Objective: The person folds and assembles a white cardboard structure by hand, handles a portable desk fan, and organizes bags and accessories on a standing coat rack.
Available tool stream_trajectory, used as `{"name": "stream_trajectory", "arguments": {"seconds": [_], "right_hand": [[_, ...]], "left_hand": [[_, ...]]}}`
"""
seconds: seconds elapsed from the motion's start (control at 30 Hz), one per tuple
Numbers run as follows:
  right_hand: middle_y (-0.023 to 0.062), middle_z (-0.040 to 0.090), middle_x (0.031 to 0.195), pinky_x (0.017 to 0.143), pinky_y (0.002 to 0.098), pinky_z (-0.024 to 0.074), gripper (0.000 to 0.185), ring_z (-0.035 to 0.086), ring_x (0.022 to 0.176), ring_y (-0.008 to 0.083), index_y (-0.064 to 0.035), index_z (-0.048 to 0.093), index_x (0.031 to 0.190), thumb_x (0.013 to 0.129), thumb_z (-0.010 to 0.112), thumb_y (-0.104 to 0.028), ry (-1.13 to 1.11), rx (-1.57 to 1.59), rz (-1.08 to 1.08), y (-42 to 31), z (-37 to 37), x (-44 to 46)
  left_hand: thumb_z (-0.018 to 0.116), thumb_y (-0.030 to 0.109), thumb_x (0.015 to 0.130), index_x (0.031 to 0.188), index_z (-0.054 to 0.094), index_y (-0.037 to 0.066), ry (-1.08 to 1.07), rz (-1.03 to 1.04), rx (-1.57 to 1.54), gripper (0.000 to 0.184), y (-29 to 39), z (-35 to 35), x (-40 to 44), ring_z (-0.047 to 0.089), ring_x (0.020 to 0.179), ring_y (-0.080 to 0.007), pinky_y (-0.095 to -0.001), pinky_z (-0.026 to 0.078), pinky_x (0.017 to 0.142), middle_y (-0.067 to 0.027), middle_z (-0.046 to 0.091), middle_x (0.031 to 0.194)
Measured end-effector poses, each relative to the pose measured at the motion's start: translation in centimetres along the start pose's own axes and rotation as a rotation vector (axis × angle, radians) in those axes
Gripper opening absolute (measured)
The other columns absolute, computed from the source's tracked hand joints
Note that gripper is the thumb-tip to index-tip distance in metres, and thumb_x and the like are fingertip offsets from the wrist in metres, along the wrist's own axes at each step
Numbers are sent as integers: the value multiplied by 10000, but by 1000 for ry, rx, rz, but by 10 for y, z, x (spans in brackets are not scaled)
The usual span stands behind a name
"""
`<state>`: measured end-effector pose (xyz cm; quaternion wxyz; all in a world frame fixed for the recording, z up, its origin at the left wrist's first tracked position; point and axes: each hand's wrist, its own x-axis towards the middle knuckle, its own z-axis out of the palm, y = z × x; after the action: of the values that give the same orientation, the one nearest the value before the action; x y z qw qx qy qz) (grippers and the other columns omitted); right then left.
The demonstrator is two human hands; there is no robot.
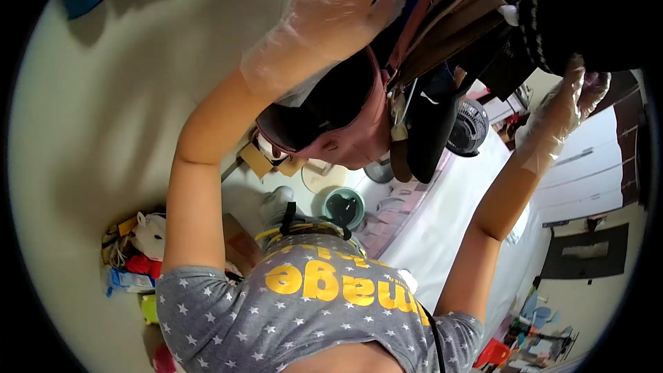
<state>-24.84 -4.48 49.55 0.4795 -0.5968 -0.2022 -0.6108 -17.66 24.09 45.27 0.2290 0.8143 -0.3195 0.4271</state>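
My left hand [331,21], in a clear plastic glove, is raised at the top beside the hanging bags. Its thumb sticks out to the right; its other fingers are mostly cut off by the frame edge, so a hold cannot be made out. Just below it a pink bag [356,131] hangs with its dark inside showing. My right hand [563,110], gloved the same way, pinches the lower edge of a black bag-like item [587,14] with white stitching. Brown straps [452,34] and a dark long item [428,131] hang between my hands.
A pale wall [138,97] rises on the left. Below are a green bucket [343,207] with dark contents, a cardboard box [257,159] and a pile of belongings [138,249]. A white-covered bed [449,228] and a black fan [469,128] are to the right.
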Motion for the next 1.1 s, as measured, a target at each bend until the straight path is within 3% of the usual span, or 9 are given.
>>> {"name": "stream_trajectory", "arguments": {"seconds": [0.13, 0.17, 0.2, 0.27, 0.47, 0.6, 0.7, 1.0, 1.1], "right_hand": [[71, 515, 1159, 956, 312, 365, 493, 488, 1059, 173, -68, 442, 1270, 833, 669, -98, -75, -23, -4, -32, 27, -14], [142, 441, 1292, 986, 336, 398, 597, 432, 1201, 225, -75, 375, 1334, 830, 687, -141, -127, -60, 26, -29, 21, -13], [158, 435, 1309, 1045, 381, 343, 607, 410, 1241, 255, -52, 367, 1329, 826, 690, -154, -107, -22, 63, -36, 28, -18], [170, 444, 1306, 1066, 410, 299, 615, 404, 1250, 272, -44, 357, 1330, 824, 689, -156, -143, -75, 20, 11, 37, -30], [172, 422, 1335, 1091, 454, 216, 481, 381, 1277, 267, -31, 353, 1317, 903, 560, -163, -58, -209, 54, 16, 27, -84], [152, 441, 1307, 1078, 467, 240, 415, 402, 1253, 267, -20, 369, 1277, 880, 483, -55, -100, -383, 77, 5, 17, -147], [147, 452, 1287, 1061, 388, 295, 401, 411, 1232, 257, 7, 416, 1256, 862, 482, -18, -96, -391, 195, 2, 17, -199], [156, 499, 1215, 1017, 355, 332, 363, 471, 1148, 239, 32, 466, 1195, 834, 454, 60, 105, -416, 410, -35, -25, -245], [142, 463, 1266, 1017, 362, 337, 399, 460, 1162, 247, 9, 446, 1240, 847, 518, 13, -124, -605, 473, -49, -22, -233]], "left_hand": [[582, 256, 875, 1265, 485, 87, 176, 12, 38, 436, -24, -5, -51, 458, 1174, -350, -421, 366, 980, -176, 490, 1272], [594, 265, 851, 1228, 507, 68, 103, -70, 12, 434, -21, -13, -67, 458, 1172, -339, -445, 355, 968, -172, 504, 1247], [606, 274, 827, 1190, 529, 48, 28, -151, -17, 434, -18, -19, -80, 458, 1170, -328, -469, 344, 955, -168, 517, 1222], [607, 276, 827, 1201, 524, 47, -71, -187, -61, 446, -40, 19, -96, 448, 1180, -333, -460, 341, 964, -177, 507, 1236], [619, 312, 824, 1262, 486, 53, -279, -266, -139, 526, -40, 48, -141, 409, 1220, -355, -455, 300, 1027, -207, 457, 1301], [653, 351, 802, 1309, 433, 55, -344, -303, -168, 627, -40, 60, -162, 377, 1235, -389, -465, 289, 1045, -222, 388, 1356], [603, 377, 858, 1347, 387, 56, -294, -476, -281, 623, -45, 63, -175, 300, 1298, -402, -476, 259, 1065, -225, 298, 1422], [618, 281, 854, 1355, 296, -41, -70, -454, -158, 677, -36, 96, -163, 333, 1254, -430, -492, 294, 1031, -293, 346, 1356], [588, 287, 877, 1365, 290, -14, -101, -780, -429, 646, -29, 102, -153, 386, 1227, -408, -440, 312, 1026, -274, 365, 1360]]}}
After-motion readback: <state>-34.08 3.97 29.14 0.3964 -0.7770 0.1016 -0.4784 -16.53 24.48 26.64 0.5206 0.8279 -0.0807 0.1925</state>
